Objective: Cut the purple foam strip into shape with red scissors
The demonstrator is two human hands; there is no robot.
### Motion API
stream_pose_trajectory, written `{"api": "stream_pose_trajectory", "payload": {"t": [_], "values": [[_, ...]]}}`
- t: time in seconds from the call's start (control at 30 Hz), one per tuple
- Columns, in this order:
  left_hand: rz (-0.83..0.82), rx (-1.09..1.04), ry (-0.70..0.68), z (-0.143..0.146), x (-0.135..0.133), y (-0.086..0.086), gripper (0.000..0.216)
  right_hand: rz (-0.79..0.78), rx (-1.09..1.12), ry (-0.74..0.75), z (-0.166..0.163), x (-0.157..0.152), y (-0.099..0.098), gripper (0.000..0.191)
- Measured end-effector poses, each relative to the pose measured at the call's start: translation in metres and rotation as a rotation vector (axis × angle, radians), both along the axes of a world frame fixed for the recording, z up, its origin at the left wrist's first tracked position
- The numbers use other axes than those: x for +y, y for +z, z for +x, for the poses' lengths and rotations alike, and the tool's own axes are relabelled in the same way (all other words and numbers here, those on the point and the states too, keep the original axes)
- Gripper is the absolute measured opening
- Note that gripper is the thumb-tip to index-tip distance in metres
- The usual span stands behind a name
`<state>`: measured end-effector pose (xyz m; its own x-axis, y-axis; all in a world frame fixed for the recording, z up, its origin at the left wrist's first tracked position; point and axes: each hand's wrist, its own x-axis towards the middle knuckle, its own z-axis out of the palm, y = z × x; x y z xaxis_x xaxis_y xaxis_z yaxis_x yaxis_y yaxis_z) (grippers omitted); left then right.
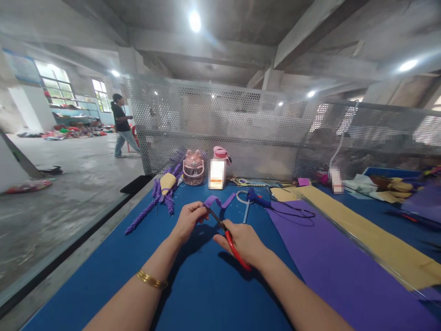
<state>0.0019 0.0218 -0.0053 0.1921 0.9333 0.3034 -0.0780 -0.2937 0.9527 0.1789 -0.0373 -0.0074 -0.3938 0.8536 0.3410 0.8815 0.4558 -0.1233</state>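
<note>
Red-handled scissors point(237, 253) are in my right hand point(246, 241), the dark blades pointing up and left. My left hand point(189, 220) pinches one end of a curled purple strip point(225, 202), close to the blade tips. From there the strip bends away to the right above the blue table point(193, 285). Whether the blades touch the strip, I cannot tell. Beyond my right hand lies a blue glue gun point(258, 197) with a black cord, beside a pale ring point(243, 196).
Purple braided pieces point(143, 216) with a yellow patch point(167, 183) lie at the left. A pink bear-eared cup point(193, 168) and a lit phone point(216, 174) stand at the back. Purple sheet point(330, 257) and yellow sheet point(365, 230) cover the right. A person point(121, 124) walks beyond.
</note>
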Motion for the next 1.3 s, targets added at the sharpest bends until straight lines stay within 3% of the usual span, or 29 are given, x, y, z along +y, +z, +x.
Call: {"api": "stream_pose_trajectory", "payload": {"t": [0.73,1.3], "values": [[0.013,0.066,-0.002,-0.0031,0.0005,0.0008,0.02,0.006,-0.002,-0.012,-0.0018,-0.0036,0.0032,0.034],[-0.02,0.061,-0.08,-0.0051,0.003,-0.0005,0.019,0.027,-0.039,0.01,0.0028,0.0024,-0.0027,0.033]]}}
